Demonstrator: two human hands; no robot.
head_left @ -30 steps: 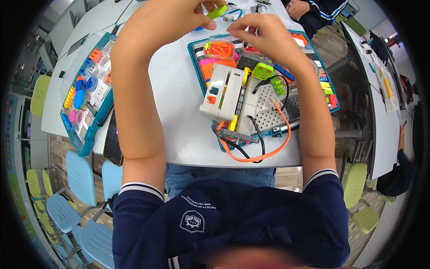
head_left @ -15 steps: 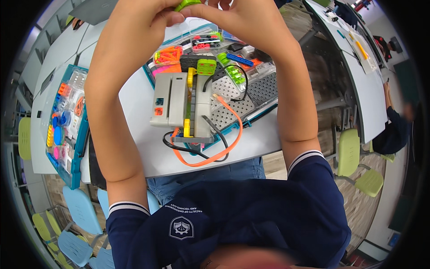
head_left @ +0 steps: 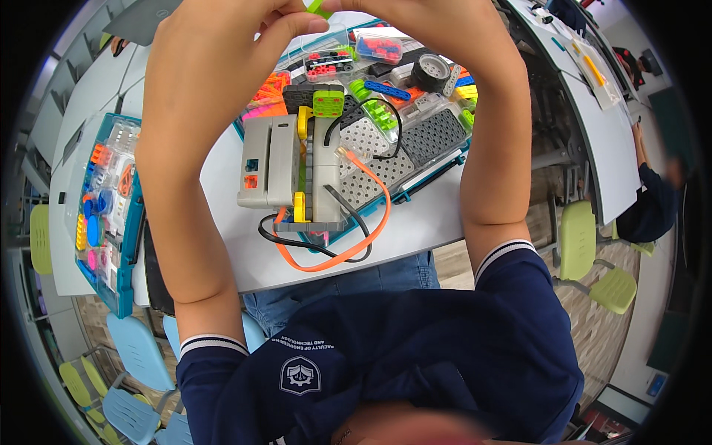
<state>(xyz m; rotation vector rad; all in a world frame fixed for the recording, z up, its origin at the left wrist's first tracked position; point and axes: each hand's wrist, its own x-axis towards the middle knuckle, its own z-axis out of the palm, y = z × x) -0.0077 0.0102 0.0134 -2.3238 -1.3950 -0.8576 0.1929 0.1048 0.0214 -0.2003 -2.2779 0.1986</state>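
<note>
High in the view, my left hand (head_left: 278,30) has its thumb and fingers closed on a lime-green plastic piece (head_left: 320,10). My right hand (head_left: 408,21) pinches the same piece from the other side. Only a narrow part of the piece shows, and the upper edge cuts off some fingers. Below the hands, untouched, stands a grey block-shaped model (head_left: 268,163) with yellow connectors (head_left: 300,206) and a green part (head_left: 328,104) on top. An orange cable (head_left: 377,226) and a black cable (head_left: 354,256) loop from it.
Under and behind the model lies a teal-edged kit case with perforated grey plates (head_left: 437,137), a blue beam (head_left: 387,90), a wheel (head_left: 431,72) and small boxes of parts (head_left: 379,47). Another parts case (head_left: 111,215) sits left. Chairs (head_left: 133,348) and a person (head_left: 653,200) are around.
Both hands still hold the green piece, which now looks narrower and tilted. My right hand has shifted slightly up and right. The wheel and more boxes have come into sight.
</note>
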